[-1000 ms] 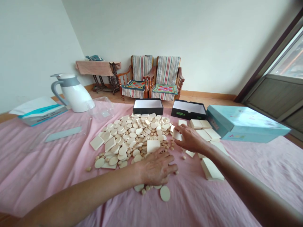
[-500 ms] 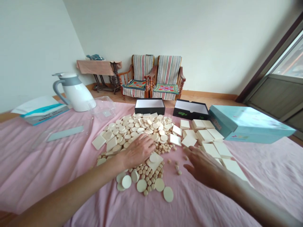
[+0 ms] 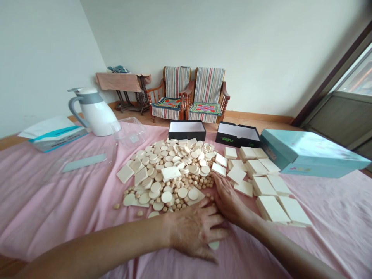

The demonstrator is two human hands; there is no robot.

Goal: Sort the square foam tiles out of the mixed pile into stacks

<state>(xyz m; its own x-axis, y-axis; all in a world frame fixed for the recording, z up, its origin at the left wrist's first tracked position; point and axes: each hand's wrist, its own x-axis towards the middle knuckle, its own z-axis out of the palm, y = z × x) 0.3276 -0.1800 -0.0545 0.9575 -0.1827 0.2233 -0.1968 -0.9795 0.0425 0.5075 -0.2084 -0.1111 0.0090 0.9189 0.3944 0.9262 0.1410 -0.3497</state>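
Across the near edge of the pile of wooden discs [image 3: 157, 153] lies my left hand [image 3: 199, 228], its fingers spread and pointing right. A disc [image 3: 214, 245] peeks out beneath those fingers. My right hand [image 3: 228, 195] rests on its edge at the pile's right side, fingers stretched forward and touching or close to small wooden cubes [image 3: 205, 181]. The two hands nearly meet at the right fingers' base. Square wooden tiles [image 3: 264, 186] stand in stacks right of my right hand. One square tile [image 3: 171, 173] lies on the pile.
Two black boxes [image 3: 187, 133] [image 3: 238, 135] and a light blue box [image 3: 308, 153] line the far side. On the left are a white jug [image 3: 100, 116], a tissue pack [image 3: 58, 137] and clear plastic trays [image 3: 130, 131]. A rumpled pink cloth [image 3: 87, 217] covers the table.
My left hand has come back from the middle of the pile toward me and right, fingers now spread. My right hand has moved left to the pile's edge. Cubes and discs nearby have shifted.
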